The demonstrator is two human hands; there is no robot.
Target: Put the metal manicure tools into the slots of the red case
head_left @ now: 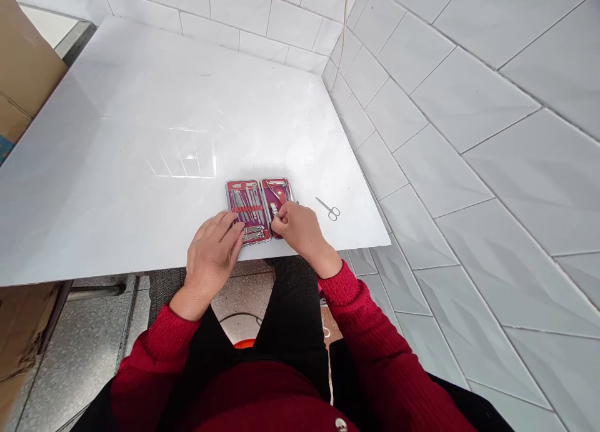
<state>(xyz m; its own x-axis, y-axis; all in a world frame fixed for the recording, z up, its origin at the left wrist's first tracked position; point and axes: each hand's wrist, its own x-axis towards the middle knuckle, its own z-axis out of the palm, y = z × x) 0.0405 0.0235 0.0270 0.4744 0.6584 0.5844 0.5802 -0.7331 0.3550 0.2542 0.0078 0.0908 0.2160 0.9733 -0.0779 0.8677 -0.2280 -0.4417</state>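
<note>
Large pale-grey wall tiles [469, 150], some faceted in relief, fill the right of the frame and meet smoother white tiles [244, 10] in a corner at the upper centre, where one thin cable [345, 19] hangs. Below them spreads a glossy white tabletop [117, 213], its surface mirroring a bright patch of light. Brown cardboard shows in two places: a box [28, 57] at the upper left and a flatter panel [23, 332] at the lower left, above speckled stone flooring [89, 332].

At the centre, by the table's near edge, lies one manicure case [241, 182], opened flat into two rounded, rectangular halves with purple-red lining. The left half holds a row of slim metal tools under one red strap [248, 209], too small to count surely, with nail clippers [254, 233] at its bottom. The right half holds more metal pieces, partly covered.

The left hand [213, 247] is loosely open, its bent fingers resting on the case's left side. The right hand [302, 229] has thumb and forefinger drawn together over the right half; whether they have hold of a tool, I cannot tell. One pair of slender metal scissors [329, 209] with two ring handles lies just right of that hand. Both sleeves [157, 344] are crinkled red fabric.
</note>
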